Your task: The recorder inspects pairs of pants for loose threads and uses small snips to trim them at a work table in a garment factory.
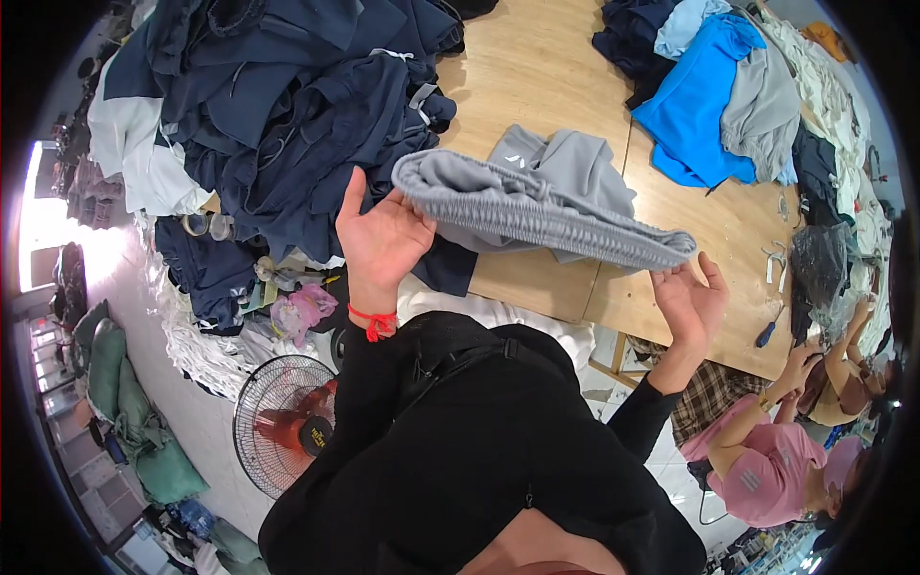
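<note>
A pair of grey shorts (575,177) with a gathered elastic waistband lies partly on the wooden table, a small white mark on one leg. Its waistband is raised and stretched sideways between my two hands. My left hand (386,240) is at the left end, palm up and thumb out, its fingertips hidden by the cloth. At the lower right end is my right hand (692,299), its fingers tucked against the band and its thumb apart. A red cord bracelet (376,324) circles my left wrist.
Dark navy garments (287,105) are heaped on the left of the table (527,57). Blue shorts (698,105) and grey clothing lie far right. Scissors (774,264) and a blue-handled tool (769,328) rest near the right edge. A fan (285,422) stands lower left; co-workers sit right.
</note>
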`<state>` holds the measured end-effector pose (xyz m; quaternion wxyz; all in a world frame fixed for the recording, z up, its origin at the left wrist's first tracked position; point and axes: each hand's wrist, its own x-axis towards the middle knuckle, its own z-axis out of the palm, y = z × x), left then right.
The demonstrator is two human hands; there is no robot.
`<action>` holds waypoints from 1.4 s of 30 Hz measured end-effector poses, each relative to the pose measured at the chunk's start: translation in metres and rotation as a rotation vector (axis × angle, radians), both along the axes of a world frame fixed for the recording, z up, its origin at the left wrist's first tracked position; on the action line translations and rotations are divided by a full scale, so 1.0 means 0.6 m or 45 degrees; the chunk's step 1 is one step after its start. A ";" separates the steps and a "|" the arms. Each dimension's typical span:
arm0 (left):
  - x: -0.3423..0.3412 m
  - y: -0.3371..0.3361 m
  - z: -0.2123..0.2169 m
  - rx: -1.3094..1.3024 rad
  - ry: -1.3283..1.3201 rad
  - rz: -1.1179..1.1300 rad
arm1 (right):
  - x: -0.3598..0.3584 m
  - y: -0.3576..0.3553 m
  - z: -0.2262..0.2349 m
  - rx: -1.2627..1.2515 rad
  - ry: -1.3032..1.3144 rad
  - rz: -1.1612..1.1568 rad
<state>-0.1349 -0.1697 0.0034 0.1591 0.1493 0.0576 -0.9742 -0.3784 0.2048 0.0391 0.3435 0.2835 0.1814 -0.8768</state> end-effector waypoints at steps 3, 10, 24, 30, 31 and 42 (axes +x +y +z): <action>-0.006 0.000 -0.014 0.092 0.021 0.030 | 0.010 0.008 0.000 -0.096 -0.075 -0.072; -0.014 0.005 -0.016 0.202 0.092 0.020 | 0.014 0.025 0.000 -0.135 -0.051 -0.080; -0.026 0.014 -0.031 0.166 0.029 0.054 | 0.020 0.019 -0.019 -0.107 0.086 -0.060; -0.053 -0.012 -0.157 0.067 -0.491 -0.179 | 0.000 -0.007 -0.166 0.608 0.617 0.309; -0.050 -0.013 -0.176 0.062 -0.488 -0.165 | 0.009 -0.035 -0.158 1.231 0.900 0.519; -0.052 -0.006 -0.185 -0.168 -0.539 -0.181 | 0.119 -0.314 -0.138 1.484 2.410 0.430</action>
